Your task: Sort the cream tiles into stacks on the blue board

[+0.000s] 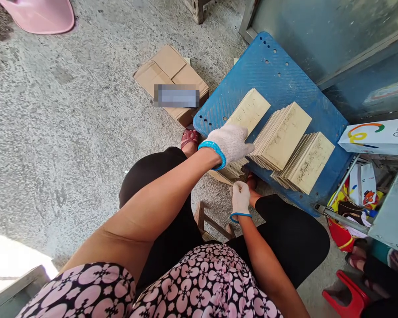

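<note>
My left hand (230, 143), in a white knit glove with a blue cuff, reaches over the near end of a pale rectangular board (250, 110) on the left stack. Its thumb points right; the other fingers are bent down out of sight, so its grip cannot be made out. Below it, edges of more thin boards (235, 169) fan out. Closer to my body, my right hand (240, 197), gloved alike, is closed with fingertips at the end of a tan board (220, 177). Two further leaning stacks, a taller stack (281, 137) and a smaller stack (307, 163), stand to the right.
The stacks rest on a blue plastic pallet (285, 75). Left of it lies a cardboard box (172, 75). A white printed box (378, 137) and a metal frame (393, 203) border the right, with a red stool (346, 293) and another person's feet (358, 260) below.
</note>
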{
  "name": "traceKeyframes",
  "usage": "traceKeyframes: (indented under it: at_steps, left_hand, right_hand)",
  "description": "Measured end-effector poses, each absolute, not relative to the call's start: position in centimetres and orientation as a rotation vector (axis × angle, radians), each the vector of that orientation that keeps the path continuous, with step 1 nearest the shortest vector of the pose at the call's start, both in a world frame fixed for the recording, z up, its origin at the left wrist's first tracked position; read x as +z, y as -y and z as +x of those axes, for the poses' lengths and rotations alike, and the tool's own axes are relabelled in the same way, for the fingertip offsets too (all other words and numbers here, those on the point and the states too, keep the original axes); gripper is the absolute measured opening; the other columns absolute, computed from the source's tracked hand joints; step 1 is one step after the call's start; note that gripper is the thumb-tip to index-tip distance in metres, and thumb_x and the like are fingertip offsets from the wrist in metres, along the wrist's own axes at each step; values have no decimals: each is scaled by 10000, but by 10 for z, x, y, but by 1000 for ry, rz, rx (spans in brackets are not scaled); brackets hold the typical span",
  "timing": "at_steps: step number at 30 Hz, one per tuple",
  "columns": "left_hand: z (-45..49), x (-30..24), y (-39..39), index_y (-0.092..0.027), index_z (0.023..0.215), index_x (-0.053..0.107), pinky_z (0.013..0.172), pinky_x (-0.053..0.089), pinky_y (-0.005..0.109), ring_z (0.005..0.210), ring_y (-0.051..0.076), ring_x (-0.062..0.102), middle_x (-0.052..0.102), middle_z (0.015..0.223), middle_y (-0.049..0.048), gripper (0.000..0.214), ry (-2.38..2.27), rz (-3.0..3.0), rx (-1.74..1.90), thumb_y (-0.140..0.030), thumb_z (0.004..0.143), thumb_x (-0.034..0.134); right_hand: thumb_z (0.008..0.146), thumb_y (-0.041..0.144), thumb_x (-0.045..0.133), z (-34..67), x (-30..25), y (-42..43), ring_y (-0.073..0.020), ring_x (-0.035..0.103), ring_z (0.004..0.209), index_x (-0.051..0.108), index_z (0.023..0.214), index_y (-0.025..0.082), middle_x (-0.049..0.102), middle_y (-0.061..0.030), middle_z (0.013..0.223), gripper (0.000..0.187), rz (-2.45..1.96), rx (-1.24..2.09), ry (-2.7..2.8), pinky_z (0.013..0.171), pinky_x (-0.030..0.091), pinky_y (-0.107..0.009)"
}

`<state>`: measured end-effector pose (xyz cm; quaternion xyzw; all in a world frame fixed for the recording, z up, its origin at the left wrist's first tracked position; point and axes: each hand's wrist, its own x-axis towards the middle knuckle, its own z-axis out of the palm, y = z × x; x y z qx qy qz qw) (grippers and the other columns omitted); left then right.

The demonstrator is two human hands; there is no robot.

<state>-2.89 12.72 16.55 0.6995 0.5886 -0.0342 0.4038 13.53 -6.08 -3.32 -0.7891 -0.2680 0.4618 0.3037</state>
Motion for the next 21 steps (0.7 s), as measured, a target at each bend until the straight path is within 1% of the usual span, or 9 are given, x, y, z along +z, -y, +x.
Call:
traceKeyframes:
  at_steps: [3, 6, 8, 11, 16, 21]
  left_hand:
    - [-29, 164, -128, -202, 1091, 653, 793, 474, 369, 998, 279, 606, 664, 995, 114, 453, -1469, 1783, -86, -536, 835, 485]
    - [-29, 163, -128, -202, 1108, 647, 801, 475, 370, 996, 275, 606, 662, 1005, 113, 471, -1461, 1803, -91, -549, 832, 488]
    - [-29, 163, -127, -203, 1122, 642, 808, 475, 374, 1007, 280, 603, 659, 1023, 115, 484, -1469, 1804, -102, -558, 833, 484]
    - [-30, 164, -126, -201, 1137, 639, 814, 476, 379, 1023, 287, 599, 657, 1035, 121, 488, -1474, 1802, -116, -554, 842, 478]
    - [-32, 164, -125, -201, 1148, 640, 831, 473, 386, 1033, 291, 599, 655, 1050, 125, 476, -1459, 1816, -135, -534, 851, 474]
    - [-32, 166, -126, -226, 1173, 635, 847, 466, 391, 1071, 301, 578, 639, 1136, 122, 476, -1428, 1776, -198, -524, 819, 525]
  right_hand:
    - [804, 424, 507, 130, -31, 64, -190, 630, 810, 556, 1000, 178, 647, -59, 864, 319, -2103, 1255, 760, 721, 521, -311]
    - [780, 407, 566, 129, -31, 64, -213, 601, 925, 584, 984, 186, 665, -47, 887, 301, -2124, 1271, 854, 785, 501, -314]
    - [751, 393, 605, 129, -32, 64, -222, 586, 952, 598, 966, 190, 669, -42, 901, 296, -2136, 1279, 921, 814, 488, -315]
    - [732, 371, 618, 131, -32, 63, -230, 583, 940, 611, 953, 187, 668, -41, 900, 288, -2147, 1294, 1010, 825, 473, -315]
    - [770, 363, 554, 130, -27, 59, -232, 572, 906, 616, 924, 186, 667, -40, 854, 243, -2154, 1310, 1120, 805, 457, -315]
    - [793, 377, 498, 131, -13, 48, -207, 562, 807, 618, 931, 179, 657, -42, 798, 269, -2125, 1318, 1260, 729, 460, -299]
